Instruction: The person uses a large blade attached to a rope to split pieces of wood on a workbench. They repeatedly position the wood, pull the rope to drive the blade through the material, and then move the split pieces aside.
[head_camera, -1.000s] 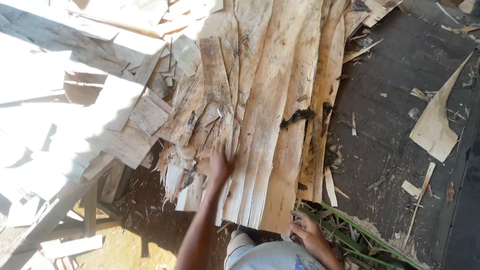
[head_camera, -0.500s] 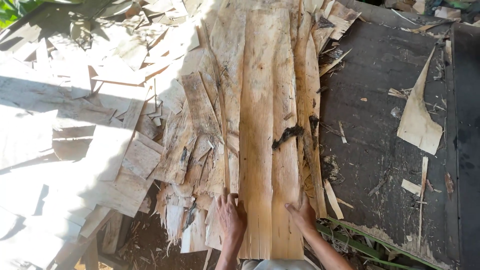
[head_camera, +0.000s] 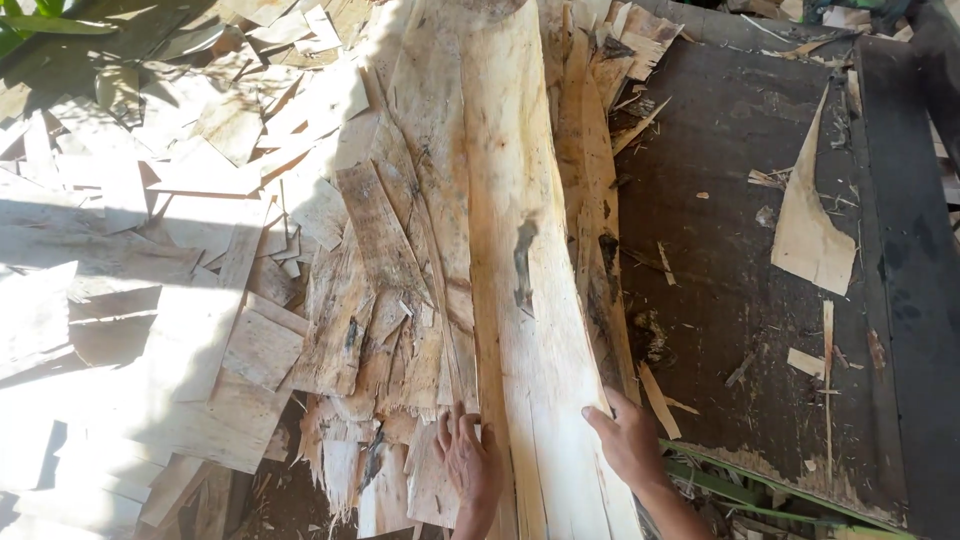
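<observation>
A long pale sheet of wood veneer (head_camera: 500, 200) lies lengthwise on top of a stack of ragged veneer sheets (head_camera: 390, 300). My left hand (head_camera: 468, 460) lies flat on the near end of the stack, at the left edge of the top sheet, fingers apart. My right hand (head_camera: 628, 440) presses on the sheet's right edge near its near end, fingers pointing up and left. A dark streak (head_camera: 522, 262) marks the middle of the top sheet.
A dark flat platform (head_camera: 740, 260) lies to the right, with a curled veneer offcut (head_camera: 808, 225) and small splinters on it. Several loose veneer scraps (head_camera: 160, 230) are heaped to the left in sunlight. Green stalks (head_camera: 730, 485) lie near the right hand.
The view has tilted up and closer. Both hands have come onto the near end of the top sheet; the left hand shifted right, the right hand rose from the green stalks onto the sheet's edge.
</observation>
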